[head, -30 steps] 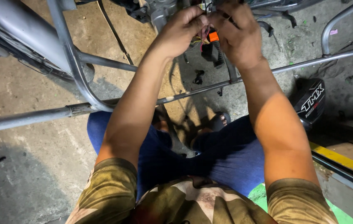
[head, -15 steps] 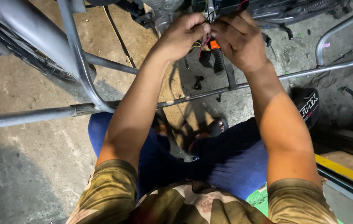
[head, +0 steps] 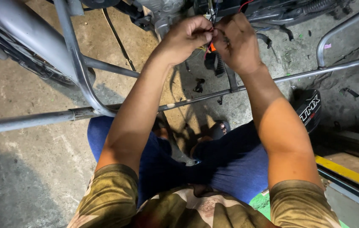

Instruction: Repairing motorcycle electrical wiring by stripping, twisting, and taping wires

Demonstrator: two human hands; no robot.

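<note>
still both hands, left hand [head: 186, 38] and right hand [head: 236, 42], grip pinching wires [head: 210, 31]; orange connector [head: 213, 47] now lower.

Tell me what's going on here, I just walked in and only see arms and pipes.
A person sits on the concrete floor beside a grey metal frame. Both hands are raised and held together at a bundle of wires hanging from the machine above. The left hand and right hand pinch thin wires between them, next to a small orange piece. A black helmet lies on the floor to the right.
</note>
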